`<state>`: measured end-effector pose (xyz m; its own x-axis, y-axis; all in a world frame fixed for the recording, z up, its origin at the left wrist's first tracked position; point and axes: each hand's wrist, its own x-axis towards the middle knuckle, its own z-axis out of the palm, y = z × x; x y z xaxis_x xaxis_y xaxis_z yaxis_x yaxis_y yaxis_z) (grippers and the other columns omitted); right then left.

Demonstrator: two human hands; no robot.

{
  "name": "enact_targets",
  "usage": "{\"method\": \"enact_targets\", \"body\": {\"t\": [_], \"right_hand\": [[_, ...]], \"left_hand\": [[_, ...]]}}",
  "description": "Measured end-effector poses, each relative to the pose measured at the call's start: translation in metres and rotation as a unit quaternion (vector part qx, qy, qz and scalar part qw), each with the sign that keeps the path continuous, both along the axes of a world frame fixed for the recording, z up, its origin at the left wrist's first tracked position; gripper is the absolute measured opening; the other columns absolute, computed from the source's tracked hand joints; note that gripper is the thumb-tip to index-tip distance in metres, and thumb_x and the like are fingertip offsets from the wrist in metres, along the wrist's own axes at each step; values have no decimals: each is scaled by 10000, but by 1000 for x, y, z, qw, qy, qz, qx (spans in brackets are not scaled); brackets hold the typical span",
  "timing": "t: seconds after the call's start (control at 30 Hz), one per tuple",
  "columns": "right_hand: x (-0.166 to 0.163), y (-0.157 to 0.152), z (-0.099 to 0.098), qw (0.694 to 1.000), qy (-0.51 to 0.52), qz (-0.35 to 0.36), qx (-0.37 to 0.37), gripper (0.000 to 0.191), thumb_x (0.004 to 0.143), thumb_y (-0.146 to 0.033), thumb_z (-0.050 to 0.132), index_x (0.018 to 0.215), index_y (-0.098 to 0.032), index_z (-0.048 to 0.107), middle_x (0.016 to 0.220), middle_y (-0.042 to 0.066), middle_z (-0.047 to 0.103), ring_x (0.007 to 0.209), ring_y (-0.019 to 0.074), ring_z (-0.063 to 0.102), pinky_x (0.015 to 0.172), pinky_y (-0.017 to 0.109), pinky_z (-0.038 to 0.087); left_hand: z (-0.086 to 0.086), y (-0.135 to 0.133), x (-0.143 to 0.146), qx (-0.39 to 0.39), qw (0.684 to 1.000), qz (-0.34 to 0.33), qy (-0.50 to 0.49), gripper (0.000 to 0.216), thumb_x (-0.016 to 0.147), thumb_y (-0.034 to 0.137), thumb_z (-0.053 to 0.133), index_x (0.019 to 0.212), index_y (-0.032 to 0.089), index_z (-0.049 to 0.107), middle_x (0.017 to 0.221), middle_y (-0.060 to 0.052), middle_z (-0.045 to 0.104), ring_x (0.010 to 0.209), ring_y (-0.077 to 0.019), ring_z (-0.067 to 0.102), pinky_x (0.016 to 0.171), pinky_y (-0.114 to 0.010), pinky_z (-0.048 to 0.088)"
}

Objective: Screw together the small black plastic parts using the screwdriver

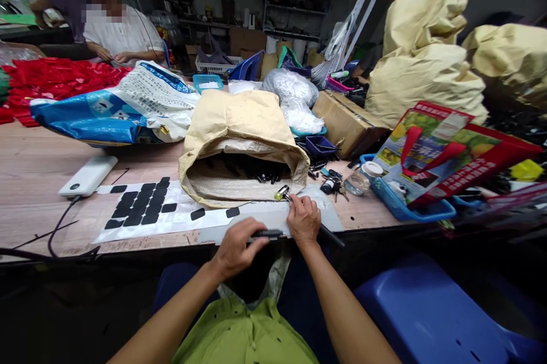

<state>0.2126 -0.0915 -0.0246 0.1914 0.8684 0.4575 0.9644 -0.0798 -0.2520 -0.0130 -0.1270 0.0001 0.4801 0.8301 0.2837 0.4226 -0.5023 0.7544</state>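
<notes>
My left hand (239,247) is closed around a slim black pen-like rod (267,233) that points right, over the table's front edge. My right hand (304,219) grips a small hammer; its shiny head with a yellowish face (282,193) shows beyond the fingers, and the black handle (332,236) sticks out to the lower right. Below both hands lies a grey board (322,210). Just behind them a tan sack (239,110) rests on its side, its mouth facing me, with small black pieces (267,176) inside.
Left of the sack are a white sheet with black rounded stickers (145,204), a white power bank (88,176) and a blue-white bag (115,107). At right stand a jar (359,179), keys (339,187), a blue basket (414,207) and a cardboard box (348,122). Two people sit at far left.
</notes>
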Motion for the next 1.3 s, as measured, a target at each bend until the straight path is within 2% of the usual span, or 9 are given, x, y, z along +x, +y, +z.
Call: {"method": "enact_targets", "body": {"t": [0.17,0.4,0.5,0.63,0.7,0.8,0.97,1.13,1.3], "right_hand": [[0,0,-1,1000,6,-1,4,305,934,-181,572,1199,-260,699,988,57,616,919,221,460,758,333,291],[0,0,-1,1000,3,-2,2,290,936,-195,582,1194,-259,699,986,61,609,920,224,457,757,331,295],[1,0,-2,1000,-6,-3,7,286,935,-193,574,1183,-255,702,966,60,607,912,225,458,754,334,297],[1,1,-3,1000,-12,0,18,285,934,-193,561,1176,-246,704,954,63,609,903,226,460,752,335,300],[1,1,-3,1000,-14,0,18,279,939,-200,562,1173,-245,706,958,65,610,903,227,461,751,334,301],[0,0,-2,1000,-11,-4,14,280,937,-199,573,1178,-249,706,962,64,610,910,227,464,752,333,301],[0,0,-1,1000,-5,-4,1,282,937,-194,589,1187,-253,703,971,61,620,922,227,474,762,332,304],[1,0,-2,1000,1,-3,3,275,936,-200,603,1187,-255,702,981,57,625,931,224,479,768,328,304],[0,1,-3,1000,-1,-9,4,273,931,-197,612,1180,-264,701,984,48,626,935,223,480,774,328,303]], "left_hand": [[-47,-66,-6,-128,987,-4,98,227,930,382,589,1081,273,719,954,-61,744,843,-220,680,814,-341,512],[-126,-65,-9,-265,913,106,292,292,895,314,593,1160,264,706,1086,-80,765,1093,-276,692,889,-347,499],[-108,-61,-4,-261,919,25,295,273,831,305,660,1090,268,739,1064,-61,773,1049,-275,705,840,-330,500],[-37,-32,5,-224,959,-64,163,230,819,345,682,1019,272,767,843,0,768,762,-196,692,664,-263,454],[0,3,6,-186,978,-37,81,230,879,391,619,960,236,770,782,2,748,714,-169,662,660,-252,447],[32,74,0,-115,980,152,48,297,893,434,581,897,189,749,750,-25,728,698,-178,646,647,-260,448],[34,167,-13,-157,882,414,162,324,842,435,641,931,138,732,938,-178,756,929,-325,705,772,-375,514],[30,189,-12,-199,863,420,196,351,726,416,754,908,115,742,959,-250,742,984,-418,698,775,-451,522],[29,167,-17,-154,890,364,226,258,776,425,686,874,189,719,917,-140,752,947,-328,700,745,-358,493]]}}
